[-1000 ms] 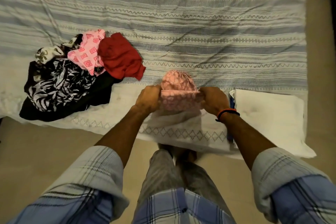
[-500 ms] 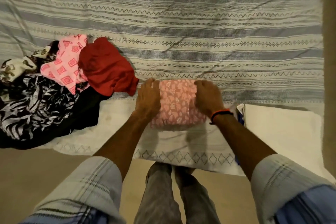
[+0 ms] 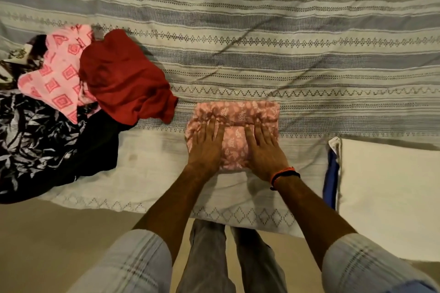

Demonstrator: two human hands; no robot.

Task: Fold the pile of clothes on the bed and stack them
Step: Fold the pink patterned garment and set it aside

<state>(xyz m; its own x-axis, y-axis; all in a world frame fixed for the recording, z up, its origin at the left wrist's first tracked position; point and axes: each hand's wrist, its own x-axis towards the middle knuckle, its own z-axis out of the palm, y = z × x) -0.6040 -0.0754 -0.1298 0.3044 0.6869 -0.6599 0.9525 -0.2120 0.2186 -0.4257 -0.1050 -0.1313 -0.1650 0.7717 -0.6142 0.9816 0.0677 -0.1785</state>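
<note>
A folded pink garment with a white leaf print lies flat on the striped bedspread near the bed's front edge. My left hand presses on its left half with straight fingers. My right hand, with an orange band at the wrist, presses on its right half the same way. To the left sits the unfolded pile: a red garment, a pink cloth with diamond print and a black-and-white leaf-print garment.
A white folded cloth lies at the right on the bed's edge, with a blue item beside its left side. The beige floor and my legs show below the bed's front edge.
The pink garment was held up folded in both hands, then laid on the bed. My hands have opened and now press flat on it.
</note>
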